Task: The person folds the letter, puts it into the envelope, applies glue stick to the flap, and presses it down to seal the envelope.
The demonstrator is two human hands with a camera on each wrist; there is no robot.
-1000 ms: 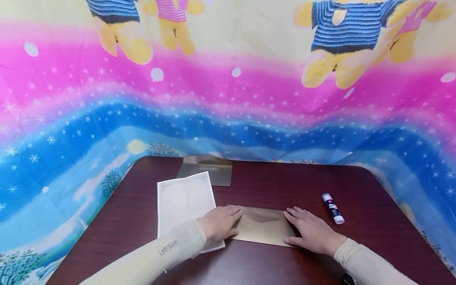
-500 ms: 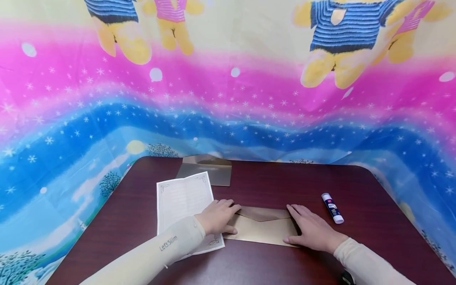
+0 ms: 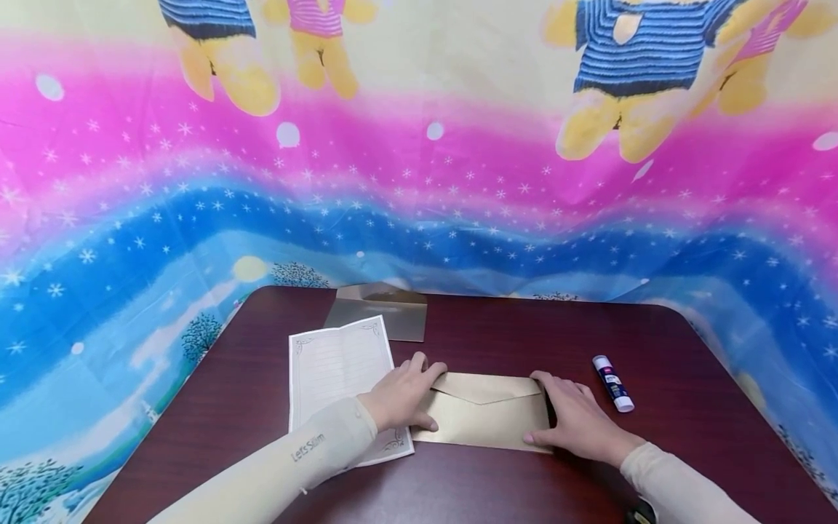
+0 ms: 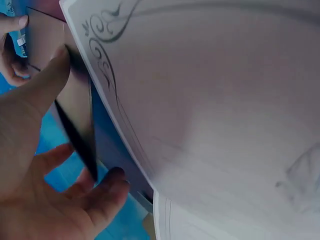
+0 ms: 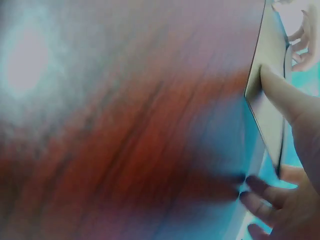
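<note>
A gold envelope [image 3: 487,422], its pointed flap folded down, lies between both hands in the head view. My left hand [image 3: 401,393] grips its left end, thumb on the face and index finger at the far edge. At the other end my right hand [image 3: 585,423] holds it the same way. The envelope [image 5: 270,105] looks slightly tilted off the table in the right wrist view. Beside the left hand, partly under that forearm, is a white letter sheet [image 3: 334,367] with an ornamental border; the left wrist view shows the sheet [image 4: 200,100] up close.
A glue stick [image 3: 613,383] lies on the dark red table [image 3: 511,335], to the right. Another gold envelope [image 3: 407,324] sits near the back edge, partly covered by the letter sheet. Behind the table hangs a printed cloth [image 3: 419,182].
Both hands have gone from lying flat over the envelope to holding its ends, fingers now more bent. More of the flap shows, and the envelope's far edge has risen slightly.
</note>
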